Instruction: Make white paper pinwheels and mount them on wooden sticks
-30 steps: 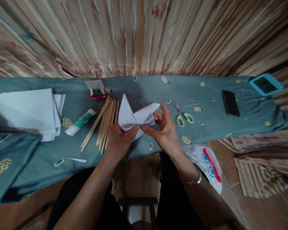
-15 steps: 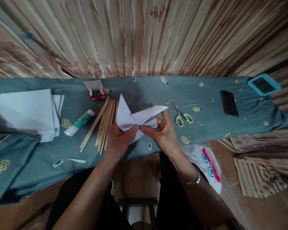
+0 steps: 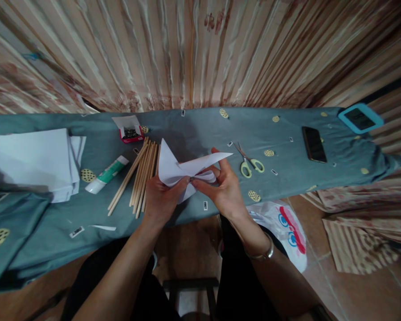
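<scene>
Left hand (image 3: pixel 162 200) and right hand (image 3: pixel 225 189) at centre frame, fingers curled in, each gripping the folded white paper form with pointed flaps (image 3: pixel 169 169); thumb tips nearly meet at a small shiny piece (image 3: pixel 191 179), a close pinch that seems meant to stop the gathered layers springing apart. Pale round wooden sticks (image 3: pixel 146 165) lie bundled left of centre, yellow-green-handled metal scissors (image 3: pixel 250 161) right of centre, probably flanking the work for reach. Red cardboard box (image 3: pixel 132 138), upper left of centre, lid raised, likely for easy picking.
</scene>
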